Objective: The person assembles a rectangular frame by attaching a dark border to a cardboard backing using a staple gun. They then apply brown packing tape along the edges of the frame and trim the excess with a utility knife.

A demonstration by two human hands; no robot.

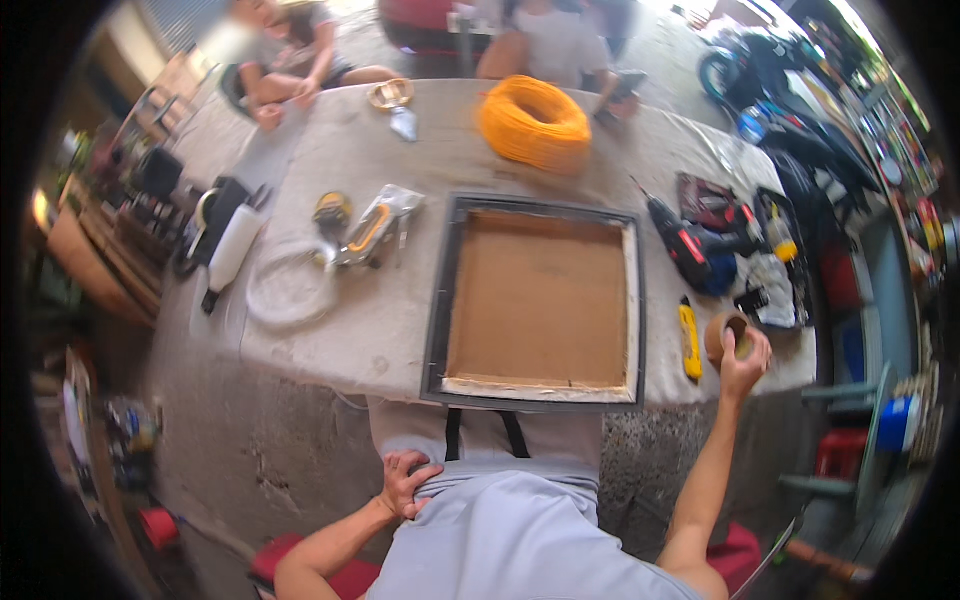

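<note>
Watching remotely, I see the right hand (pixel 746 364) wrapped around a brown roll (pixel 714 340) at the right of the frame, just beside a yellow cutter (pixel 690 342). A drill (pixel 692 245) lies above them. At lower centre-left, the left hand (pixel 406 484) rests loosely curled against the grey shirt (pixel 510 525); I cannot tell whether it pinches cloth. The dark-framed panel (pixel 540 300) lies flat at centre.

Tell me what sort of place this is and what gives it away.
Probably a home workshop or garage-like work area: a cordless drill and a yellow-orange coil lie on the work table, and a motorbike stands beyond its far right corner.
</note>
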